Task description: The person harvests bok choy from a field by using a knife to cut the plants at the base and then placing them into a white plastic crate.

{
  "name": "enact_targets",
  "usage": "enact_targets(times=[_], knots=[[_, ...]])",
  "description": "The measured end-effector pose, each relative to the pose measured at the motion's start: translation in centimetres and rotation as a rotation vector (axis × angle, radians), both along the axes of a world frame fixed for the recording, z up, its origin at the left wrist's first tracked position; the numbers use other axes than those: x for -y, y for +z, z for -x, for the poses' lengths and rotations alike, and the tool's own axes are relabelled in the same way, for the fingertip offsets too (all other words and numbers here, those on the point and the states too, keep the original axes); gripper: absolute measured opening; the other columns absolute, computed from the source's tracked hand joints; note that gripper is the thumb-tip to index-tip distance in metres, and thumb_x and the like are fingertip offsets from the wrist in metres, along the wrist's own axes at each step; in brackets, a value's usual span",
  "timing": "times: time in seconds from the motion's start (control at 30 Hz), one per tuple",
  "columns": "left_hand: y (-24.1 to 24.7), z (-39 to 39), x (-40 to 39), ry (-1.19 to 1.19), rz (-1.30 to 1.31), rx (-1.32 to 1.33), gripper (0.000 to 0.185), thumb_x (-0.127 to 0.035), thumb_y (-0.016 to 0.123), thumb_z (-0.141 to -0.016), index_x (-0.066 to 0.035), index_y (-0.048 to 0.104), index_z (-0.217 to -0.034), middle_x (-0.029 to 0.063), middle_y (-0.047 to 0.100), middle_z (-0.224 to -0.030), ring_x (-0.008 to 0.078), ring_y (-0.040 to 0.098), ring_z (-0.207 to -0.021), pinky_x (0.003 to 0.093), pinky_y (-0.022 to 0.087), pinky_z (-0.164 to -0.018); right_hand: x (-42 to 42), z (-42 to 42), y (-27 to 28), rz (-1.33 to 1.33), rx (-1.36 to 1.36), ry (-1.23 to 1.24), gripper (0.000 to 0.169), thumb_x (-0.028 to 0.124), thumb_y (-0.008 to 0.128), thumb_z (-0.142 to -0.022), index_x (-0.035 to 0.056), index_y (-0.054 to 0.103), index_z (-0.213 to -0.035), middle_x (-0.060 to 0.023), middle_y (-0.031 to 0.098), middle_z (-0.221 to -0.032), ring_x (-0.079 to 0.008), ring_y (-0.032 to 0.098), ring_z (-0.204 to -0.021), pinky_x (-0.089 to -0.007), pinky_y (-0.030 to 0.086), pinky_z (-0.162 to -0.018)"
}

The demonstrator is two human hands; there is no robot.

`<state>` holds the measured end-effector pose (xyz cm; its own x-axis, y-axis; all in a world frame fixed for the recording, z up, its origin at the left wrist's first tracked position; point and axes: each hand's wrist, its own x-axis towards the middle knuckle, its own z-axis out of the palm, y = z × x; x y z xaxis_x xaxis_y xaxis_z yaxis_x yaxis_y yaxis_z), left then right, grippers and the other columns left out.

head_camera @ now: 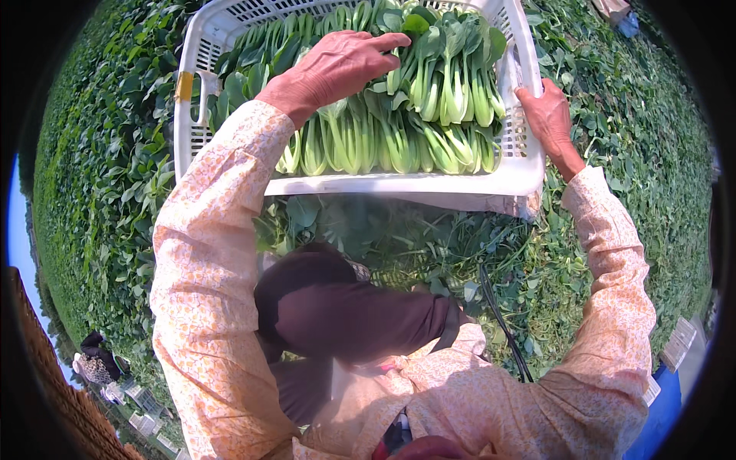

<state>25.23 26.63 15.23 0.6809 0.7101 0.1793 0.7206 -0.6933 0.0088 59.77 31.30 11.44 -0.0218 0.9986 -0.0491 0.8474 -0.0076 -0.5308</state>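
Note:
A white plastic crate with slotted walls is before me, filled with rows of green bok choy. On its right side, a further bunch of bok choy lies over the front row, stems pointing towards me. My left hand is above the greens, index finger stretched towards a bright leaf at the back; no item shows in it, though its underside is hidden. At the right rim my right hand grips the crate, thumb on the edge. Yellow tape marks the left rim.
Leafy crop plants cover the ground on the left. Black straps lie on the ground right of my bent leg. Far left, another person is near several pale crates. A pale crate stands at far right.

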Motion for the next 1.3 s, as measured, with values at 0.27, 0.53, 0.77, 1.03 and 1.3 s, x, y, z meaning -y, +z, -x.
enact_targets(times=[0.27,0.53,0.77,1.03,1.3], knots=[[12.8,14.7,30.9,0.898,-0.007,0.009,0.041,-0.003,0.062,-0.080,-0.011,0.062,-0.120,0.0076,0.061,-0.118,0.0273,0.065,-0.092,0.0355,0.053,-0.077,-2.5,-5.0,-2.1,-0.029,0.048,-0.021,0.060,0.046,0.070,-0.078,-0.0079,0.065,-0.105,-0.0161,0.068,-0.085,-0.0243,0.063,-0.075,-0.0364,0.049,-0.074],[0.8,10.7,64.9,1.797,0.296,0.786,0.044,-0.013,0.067,-0.081,0.002,0.061,-0.122,0.0148,0.068,-0.112,0.0209,0.067,-0.091,0.0322,0.053,-0.083,5.9,2.9,4.8,-0.528,0.160,-0.061,0.057,0.052,0.056,-0.091,0.0051,0.059,-0.122,-0.0119,0.064,-0.111,-0.0296,0.062,-0.100,-0.0393,0.046,-0.085],[-15.6,-0.3,69.9,1.573,1.007,1.227,0.029,-0.014,0.065,-0.080,0.002,0.068,-0.105,0.0155,0.071,-0.095,0.0197,0.067,-0.085,0.0344,0.051,-0.075,21.6,22.5,8.9,0.083,-0.363,0.618,0.027,0.024,0.064,-0.095,0.0044,0.065,-0.114,0.0052,0.053,-0.073,0.0011,0.035,-0.050,-0.0169,0.025,-0.044],[-23.2,-1.1,66.1,1.838,0.929,1.341,0.026,-0.013,0.065,-0.079,0.002,0.067,-0.101,0.0154,0.069,-0.091,0.0222,0.066,-0.082,0.0361,0.050,-0.073,38.7,48.3,2.7,0.556,0.254,1.597,0.037,0.027,0.066,-0.091,0.0041,0.063,-0.120,-0.0020,0.064,-0.080,-0.0117,0.055,-0.072,-0.0275,0.043,-0.066],[-28.8,6.6,63.1,2.160,0.752,1.434,0.024,-0.012,0.065,-0.078,0.002,0.067,-0.097,0.0154,0.067,-0.087,0.0248,0.065,-0.079,0.0378,0.050,-0.070,49.4,58.0,-10.5,0.810,0.462,2.297,0.023,0.016,0.061,-0.088,-0.0023,0.055,-0.100,-0.0196,0.056,-0.060,-0.0407,0.058,-0.059,-0.0474,0.045,-0.056]])
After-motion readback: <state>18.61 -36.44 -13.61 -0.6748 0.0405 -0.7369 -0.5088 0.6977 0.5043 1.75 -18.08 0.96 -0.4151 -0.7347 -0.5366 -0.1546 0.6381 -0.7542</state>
